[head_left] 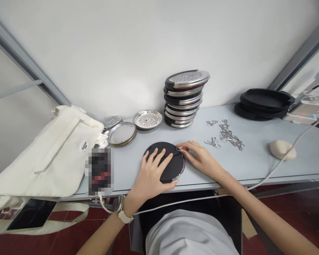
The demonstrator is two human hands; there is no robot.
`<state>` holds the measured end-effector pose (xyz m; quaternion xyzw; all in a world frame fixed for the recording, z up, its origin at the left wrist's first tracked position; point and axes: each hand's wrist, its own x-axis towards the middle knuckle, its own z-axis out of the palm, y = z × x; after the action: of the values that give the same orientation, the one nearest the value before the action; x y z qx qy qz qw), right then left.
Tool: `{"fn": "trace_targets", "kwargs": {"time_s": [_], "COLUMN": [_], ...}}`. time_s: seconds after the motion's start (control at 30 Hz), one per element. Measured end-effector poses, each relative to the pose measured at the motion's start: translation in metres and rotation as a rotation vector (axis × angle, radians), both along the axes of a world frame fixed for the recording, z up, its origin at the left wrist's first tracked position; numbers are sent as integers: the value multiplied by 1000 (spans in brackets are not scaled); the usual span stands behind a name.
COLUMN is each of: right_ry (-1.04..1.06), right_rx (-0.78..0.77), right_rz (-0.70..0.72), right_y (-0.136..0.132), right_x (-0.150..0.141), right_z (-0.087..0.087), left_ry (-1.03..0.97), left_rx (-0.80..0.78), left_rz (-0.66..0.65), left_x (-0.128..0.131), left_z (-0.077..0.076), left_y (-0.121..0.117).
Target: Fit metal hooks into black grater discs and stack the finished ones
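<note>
A round black disc [171, 170] lies flat near the table's front edge, with a thin shiny rim along its right side. My left hand [152, 170] rests on it, fingers spread over the top and thumb by the near edge. At the disc's upper right edge, my right hand [198, 156] pinches a small bent-wire metal clip [178, 148] between thumb and fingertips. More wire clips [230, 136] lie loose in a pile to the right, with a few [212, 142] closer to my right hand.
Behind the disc stands a tall leaning stack of perforated metal discs [184, 99]. Metal lids [122, 132] and a perforated plate [147, 119] sit left of it. Black round trays [264, 102], a beige rounded object [282, 150] and a white cable [271, 173] are right; a cream bag [50, 156] is left.
</note>
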<state>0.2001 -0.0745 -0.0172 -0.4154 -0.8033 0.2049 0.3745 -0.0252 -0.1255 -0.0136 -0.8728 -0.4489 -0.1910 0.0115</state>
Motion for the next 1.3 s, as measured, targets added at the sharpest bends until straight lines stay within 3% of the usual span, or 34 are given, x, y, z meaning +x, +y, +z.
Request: {"fn": "trace_targets", "kwargs": {"time_s": [0.6,0.87,1.3], "right_ry": [-40,-127,-112], "right_rx": [-77,43,67], "right_rz": [15,43,51], "right_y": [-1,-2,0], "right_x": [2,2,1], "right_z": [-2,0,-1], "left_ry": [5,-4,-16], "left_rx": [-38,-14,-7], "left_rz": [7,3,5], "left_x": [0,-1,-2], "left_z": [-1,-4,-4], "left_y": [0,1,1]}}
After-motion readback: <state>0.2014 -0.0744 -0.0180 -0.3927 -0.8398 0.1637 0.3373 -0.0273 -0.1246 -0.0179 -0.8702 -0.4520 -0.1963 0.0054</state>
